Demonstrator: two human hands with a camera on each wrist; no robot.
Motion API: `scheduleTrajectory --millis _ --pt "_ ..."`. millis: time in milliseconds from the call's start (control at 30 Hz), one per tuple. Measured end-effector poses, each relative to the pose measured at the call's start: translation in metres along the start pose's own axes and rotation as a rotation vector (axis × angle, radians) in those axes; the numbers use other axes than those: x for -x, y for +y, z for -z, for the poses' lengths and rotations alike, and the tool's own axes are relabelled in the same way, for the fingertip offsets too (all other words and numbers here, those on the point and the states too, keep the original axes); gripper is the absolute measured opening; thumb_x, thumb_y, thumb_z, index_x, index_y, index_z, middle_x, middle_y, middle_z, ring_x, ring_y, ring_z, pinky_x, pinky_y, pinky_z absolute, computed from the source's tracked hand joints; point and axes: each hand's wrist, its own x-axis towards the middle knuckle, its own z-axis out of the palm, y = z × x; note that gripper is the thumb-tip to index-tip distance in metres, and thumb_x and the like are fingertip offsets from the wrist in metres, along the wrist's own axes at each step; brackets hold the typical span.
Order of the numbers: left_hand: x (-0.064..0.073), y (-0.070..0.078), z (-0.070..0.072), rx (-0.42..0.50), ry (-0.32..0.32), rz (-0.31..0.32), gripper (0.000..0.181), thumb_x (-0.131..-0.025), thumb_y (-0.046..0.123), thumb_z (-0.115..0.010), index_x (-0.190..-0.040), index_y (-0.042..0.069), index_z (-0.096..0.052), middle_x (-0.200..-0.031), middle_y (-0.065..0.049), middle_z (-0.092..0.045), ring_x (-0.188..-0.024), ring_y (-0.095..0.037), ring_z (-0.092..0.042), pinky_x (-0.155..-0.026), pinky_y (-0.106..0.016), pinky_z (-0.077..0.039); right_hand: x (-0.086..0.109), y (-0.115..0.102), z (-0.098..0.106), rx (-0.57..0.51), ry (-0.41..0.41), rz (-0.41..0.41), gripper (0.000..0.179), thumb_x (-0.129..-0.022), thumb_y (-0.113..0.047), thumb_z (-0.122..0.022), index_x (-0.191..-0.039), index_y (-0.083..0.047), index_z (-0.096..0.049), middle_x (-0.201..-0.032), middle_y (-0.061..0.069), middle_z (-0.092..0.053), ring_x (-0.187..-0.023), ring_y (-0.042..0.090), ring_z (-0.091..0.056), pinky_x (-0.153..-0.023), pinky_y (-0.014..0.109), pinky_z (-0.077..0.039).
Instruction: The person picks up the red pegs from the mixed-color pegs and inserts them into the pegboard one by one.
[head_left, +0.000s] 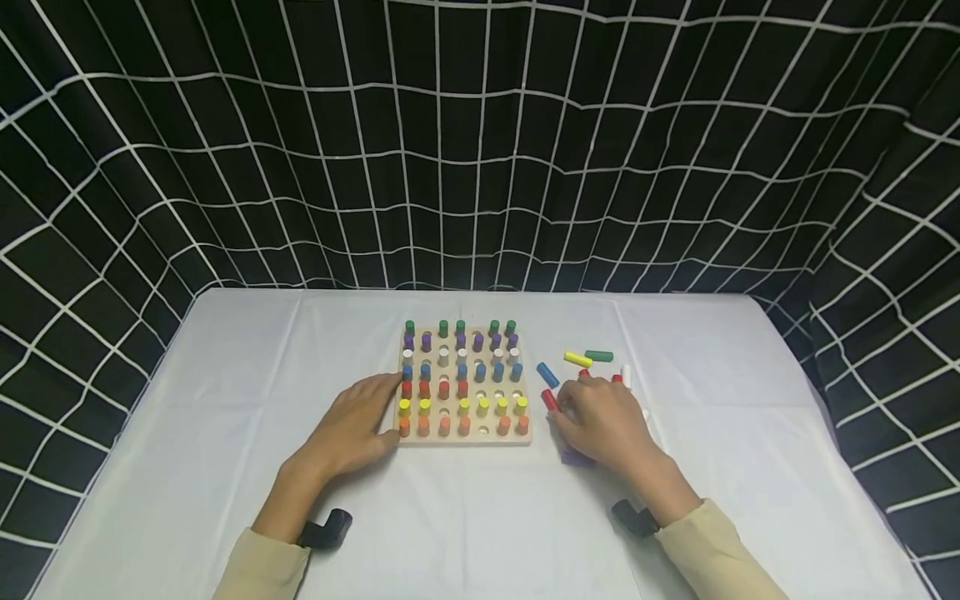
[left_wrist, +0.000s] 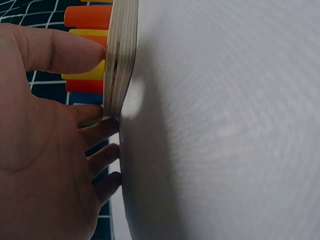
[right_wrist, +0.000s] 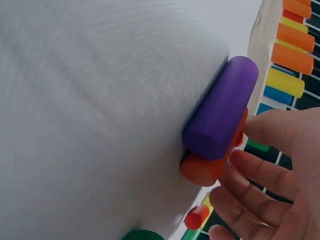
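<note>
A wooden pegboard (head_left: pixel 474 438) lies flat, with rows of green, purple, white, blue, red, yellow and orange pegs standing in it. My left hand (head_left: pixel 352 429) rests against its left edge; in the left wrist view the thumb (left_wrist: pixel 75 52) touches the board's side and the fingers are fairly straight. To the right of the board, my right hand (head_left: pixel 607 421) is over loose pegs. A red peg (head_left: pixel 551 401) lies by its fingertips. In the right wrist view, a purple peg (right_wrist: pixel 222 105) and an orange peg (right_wrist: pixel 202 170) lie before the thumb and fingers, which are apart.
Beyond the right hand lie loose blue (head_left: pixel 547 374), yellow (head_left: pixel 577 359), green (head_left: pixel 599 356) and white (head_left: pixel 626 377) pegs. A white cloth (head_left: pixel 465 517) covers the table. Dark curtains with a white grid (head_left: pixel 480 167) surround the table's back and sides.
</note>
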Motion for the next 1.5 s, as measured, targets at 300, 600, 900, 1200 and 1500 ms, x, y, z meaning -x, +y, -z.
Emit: scheduleTrajectory --millis 300,600,900,1200,1500 --pt "0.002 0.000 -0.002 0.014 0.004 0.003 0.084 -0.090 0.029 -0.060 -0.166 0.007 -0.033 -0.170 -0.015 -0.039 -0.161 -0.037 -0.032 -0.134 -0.059 -0.026 0.002 0.000 -0.003 0.024 -0.026 -0.016 0.020 -0.087 -0.025 -0.082 -0.098 -0.008 -0.081 -0.089 0.008 -0.080 -0.083 0.027 -0.073 -0.080 0.051 -0.059" --pt "0.002 0.001 0.000 0.007 0.011 -0.007 0.084 -0.089 0.029 -0.059 -0.166 0.006 -0.033 -0.170 -0.015 -0.040 -0.161 -0.037 -0.033 -0.134 -0.059 -0.027 0.006 0.002 0.001 0.037 -0.004 -0.019 0.017 -0.089 -0.023 -0.078 -0.097 -0.008 -0.080 -0.087 0.006 -0.078 -0.078 0.021 -0.068 -0.076 0.045 -0.056" --pt "0.001 0.001 0.000 0.006 0.008 -0.003 0.085 -0.089 0.029 -0.059 -0.166 0.007 -0.032 -0.170 -0.015 -0.040 -0.161 -0.037 -0.032 -0.134 -0.059 -0.026 0.010 0.002 0.013 0.012 0.052 -0.025 0.013 -0.089 -0.019 -0.078 -0.097 -0.008 -0.080 -0.089 0.008 -0.080 -0.082 0.028 -0.074 -0.081 0.050 -0.056" --pt "0.000 0.000 -0.002 -0.007 0.008 -0.012 0.085 -0.089 0.029 -0.060 -0.166 0.006 -0.033 -0.170 -0.016 -0.040 -0.161 -0.037 -0.033 -0.134 -0.058 -0.027 0.011 0.003 0.018 -0.006 0.090 0.008 0.008 -0.089 -0.015 -0.077 -0.095 -0.011 -0.081 -0.094 0.007 -0.082 -0.088 0.028 -0.076 -0.085 0.052 -0.057" --pt "0.001 0.000 -0.001 0.008 0.005 0.004 0.084 -0.090 0.030 -0.060 -0.166 0.007 -0.033 -0.170 -0.014 -0.040 -0.162 -0.036 -0.031 -0.134 -0.058 -0.025 0.007 0.001 0.015 -0.022 0.107 0.040 0.012 -0.083 -0.007 -0.077 -0.095 -0.010 -0.078 -0.090 0.006 -0.081 -0.065 0.013 -0.055 -0.074 0.046 -0.055"
